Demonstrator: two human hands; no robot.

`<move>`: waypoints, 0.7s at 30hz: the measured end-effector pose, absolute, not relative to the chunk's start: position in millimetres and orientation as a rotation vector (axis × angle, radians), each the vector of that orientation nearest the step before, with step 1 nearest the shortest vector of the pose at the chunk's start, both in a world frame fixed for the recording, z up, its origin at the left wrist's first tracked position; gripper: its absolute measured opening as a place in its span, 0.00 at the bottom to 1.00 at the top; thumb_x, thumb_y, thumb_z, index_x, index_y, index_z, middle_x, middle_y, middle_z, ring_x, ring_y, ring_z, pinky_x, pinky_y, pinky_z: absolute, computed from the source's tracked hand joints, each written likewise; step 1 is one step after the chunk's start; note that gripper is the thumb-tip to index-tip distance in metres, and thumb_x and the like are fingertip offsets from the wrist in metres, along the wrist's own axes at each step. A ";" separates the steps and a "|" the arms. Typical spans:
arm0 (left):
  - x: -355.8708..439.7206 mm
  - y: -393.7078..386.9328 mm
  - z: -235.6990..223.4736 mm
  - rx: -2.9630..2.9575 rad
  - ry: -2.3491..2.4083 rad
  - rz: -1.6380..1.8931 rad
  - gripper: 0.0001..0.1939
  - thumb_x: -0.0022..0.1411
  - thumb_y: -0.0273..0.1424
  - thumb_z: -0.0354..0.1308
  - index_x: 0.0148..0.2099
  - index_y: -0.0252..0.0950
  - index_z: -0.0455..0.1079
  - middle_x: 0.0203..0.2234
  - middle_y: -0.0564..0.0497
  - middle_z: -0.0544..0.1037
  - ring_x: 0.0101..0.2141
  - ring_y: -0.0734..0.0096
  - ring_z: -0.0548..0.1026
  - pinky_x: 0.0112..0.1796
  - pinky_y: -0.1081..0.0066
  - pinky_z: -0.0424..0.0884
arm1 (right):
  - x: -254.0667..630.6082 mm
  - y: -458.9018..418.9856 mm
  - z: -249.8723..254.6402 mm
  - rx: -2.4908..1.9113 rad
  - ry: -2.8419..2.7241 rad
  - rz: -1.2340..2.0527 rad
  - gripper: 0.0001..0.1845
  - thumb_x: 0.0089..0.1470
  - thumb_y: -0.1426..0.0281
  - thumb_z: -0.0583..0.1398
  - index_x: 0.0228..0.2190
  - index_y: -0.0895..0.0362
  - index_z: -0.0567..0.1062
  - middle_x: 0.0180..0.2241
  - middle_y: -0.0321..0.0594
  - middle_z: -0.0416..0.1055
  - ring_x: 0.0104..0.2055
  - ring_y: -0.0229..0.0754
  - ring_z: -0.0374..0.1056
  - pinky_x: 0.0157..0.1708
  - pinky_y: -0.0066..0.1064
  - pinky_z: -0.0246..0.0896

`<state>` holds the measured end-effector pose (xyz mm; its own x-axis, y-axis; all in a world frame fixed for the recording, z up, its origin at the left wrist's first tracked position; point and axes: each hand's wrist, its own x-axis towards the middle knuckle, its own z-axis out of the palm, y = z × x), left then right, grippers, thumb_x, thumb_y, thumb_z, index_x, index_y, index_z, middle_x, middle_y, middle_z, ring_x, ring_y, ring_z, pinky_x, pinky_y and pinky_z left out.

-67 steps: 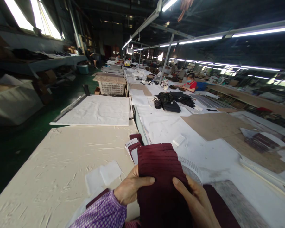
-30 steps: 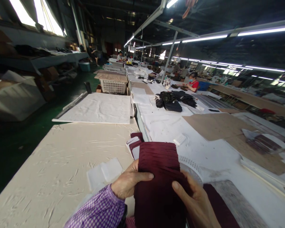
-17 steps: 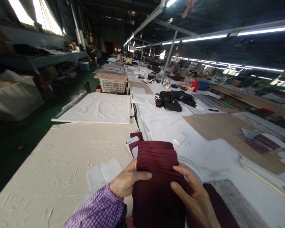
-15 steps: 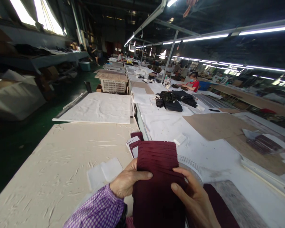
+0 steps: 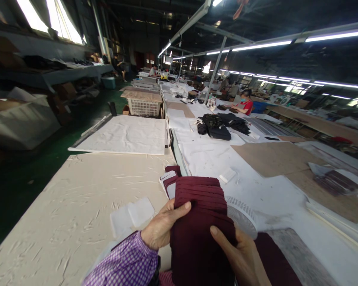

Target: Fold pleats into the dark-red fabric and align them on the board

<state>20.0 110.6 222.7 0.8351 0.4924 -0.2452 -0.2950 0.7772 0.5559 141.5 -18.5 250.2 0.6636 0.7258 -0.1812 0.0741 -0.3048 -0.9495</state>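
Head view, lower centre of the frame: both hands hold a stack of maroon fabric pieces (image 5: 201, 222), raised just above the table (image 5: 77, 206). The left hand (image 5: 162, 229) is closed on the stack's left edge; its thumb, which lay flat across the top piece half a second ago, now angles upward toward the fanned far edges. The right hand (image 5: 241, 258) has slid lower and rests wrapped on the right side, thumb on top. The stack has tilted slightly, so the stepped layer edges spread wider, which suggests the pieces are being thumbed through or squared up.

The fabric looks soft and matte, cut in rounded-corner rectangles, the layers showing as fine parallel ridges. Behind it lies a smaller maroon-and-white bundle (image 5: 168, 183). To the lower left, thin white patches (image 5: 133, 214) lie flat on wrinkled cream paper. A white perforated plastic piece (image 5: 241, 214) peeks out at the right. Upper centre, dark garments (image 5: 220, 126) sit heaped.
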 end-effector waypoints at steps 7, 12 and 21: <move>23.2 112.7 228.9 0.418 0.418 0.416 0.17 0.62 0.35 0.57 0.47 0.28 0.74 0.40 0.38 0.81 0.44 0.57 0.78 0.50 0.61 0.71 | 145.6 -19.5 248.1 -1.827 -0.712 0.688 0.21 0.45 0.55 0.65 0.39 0.54 0.80 0.41 0.40 0.79 0.44 0.55 0.73 0.52 0.42 0.65; 24.0 111.3 223.6 0.474 0.405 0.435 0.17 0.60 0.35 0.60 0.48 0.30 0.74 0.40 0.40 0.81 0.42 0.59 0.79 0.47 0.64 0.73 | 145.6 -19.4 250.7 -1.855 -0.702 0.714 0.21 0.46 0.56 0.64 0.38 0.56 0.79 0.38 0.41 0.79 0.43 0.54 0.73 0.49 0.38 0.68; 25.1 108.9 217.5 0.601 0.348 0.440 0.20 0.47 0.19 0.66 0.45 0.35 0.77 0.35 0.45 0.83 0.38 0.60 0.80 0.39 0.68 0.75 | 152.0 -24.5 236.2 -1.882 -0.773 0.690 0.22 0.48 0.55 0.63 0.41 0.56 0.77 0.42 0.44 0.78 0.44 0.54 0.73 0.50 0.42 0.67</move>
<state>25.1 108.9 217.5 0.8512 0.4911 -0.1854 -0.2934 0.7381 0.6076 152.0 -24.5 236.2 0.6401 0.7565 -0.1338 0.2184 -0.3461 -0.9124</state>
